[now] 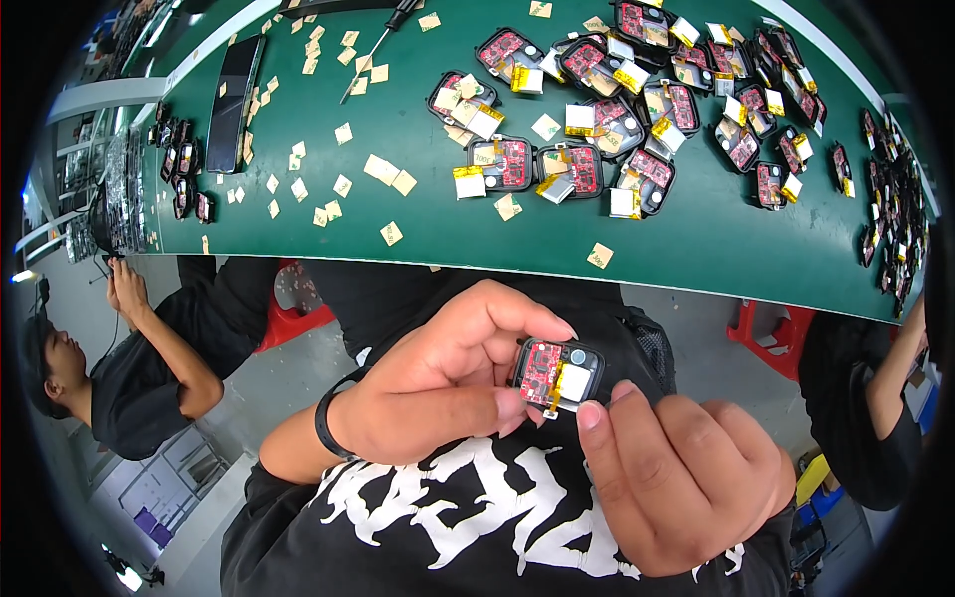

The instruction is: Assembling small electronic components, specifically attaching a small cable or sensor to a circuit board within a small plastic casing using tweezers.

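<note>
In front of my chest my left hand (438, 383) holds a small black device casing (598, 364) between thumb and fingers. A red circuit board (538, 370) fills its left side, and a white battery (574, 382) with yellow tape lies at its lower right. Close to the casing's lower right corner is my right hand (686, 463), its fingers curled and the thumb and index tips near each other. Whether those tips pinch anything is hidden.
Beyond my hands stands a green table (448, 234). Several open casings (502, 164) with boards and batteries cover its right half. Adhesive squares (390, 233), a phone (236, 104) and a screwdriver (380, 48) lie to the left. People sit on both sides, one person (149, 368) at left.
</note>
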Available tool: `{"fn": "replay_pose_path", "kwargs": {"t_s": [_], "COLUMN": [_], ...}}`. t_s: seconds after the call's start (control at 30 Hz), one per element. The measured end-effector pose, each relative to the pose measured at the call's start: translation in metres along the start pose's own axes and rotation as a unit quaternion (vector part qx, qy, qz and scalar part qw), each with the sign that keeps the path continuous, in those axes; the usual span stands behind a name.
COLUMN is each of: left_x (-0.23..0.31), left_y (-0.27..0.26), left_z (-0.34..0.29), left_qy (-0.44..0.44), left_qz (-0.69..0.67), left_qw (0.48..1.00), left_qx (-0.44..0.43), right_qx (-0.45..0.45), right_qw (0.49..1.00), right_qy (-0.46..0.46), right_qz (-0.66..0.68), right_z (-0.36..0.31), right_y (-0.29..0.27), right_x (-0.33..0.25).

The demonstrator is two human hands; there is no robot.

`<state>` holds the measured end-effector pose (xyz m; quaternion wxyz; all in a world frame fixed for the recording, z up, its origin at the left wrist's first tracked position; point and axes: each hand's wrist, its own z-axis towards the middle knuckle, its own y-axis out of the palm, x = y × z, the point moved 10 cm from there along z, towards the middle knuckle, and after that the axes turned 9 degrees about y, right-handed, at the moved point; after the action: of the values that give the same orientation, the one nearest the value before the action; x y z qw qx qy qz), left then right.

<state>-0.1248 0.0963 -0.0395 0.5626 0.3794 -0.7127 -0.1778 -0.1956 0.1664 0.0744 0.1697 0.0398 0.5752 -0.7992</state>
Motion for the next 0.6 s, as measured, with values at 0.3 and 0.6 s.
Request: {"fn": "replay_pose_path", "kwargs": {"t_s": [0.3,0.6], "left_x": [0.003,0.013], "left_y": [-0.002,0.000], "left_z": [-0.001,0.005], "left_qy": [0.068,0.077], "left_qz": [0.064,0.106], "left_qw": [0.995,0.991], "left_qx": [0.014,0.000], "right_qx": [0.013,0.037], "right_qw": [1.000,0.958], "right_qy": [-0.011,0.230], "right_qz": [-0.015,0.169], "right_z": [0.002,-0.021], "right_y": [-0.002,-0.005], "right_x": [-0.004,0.062]}}
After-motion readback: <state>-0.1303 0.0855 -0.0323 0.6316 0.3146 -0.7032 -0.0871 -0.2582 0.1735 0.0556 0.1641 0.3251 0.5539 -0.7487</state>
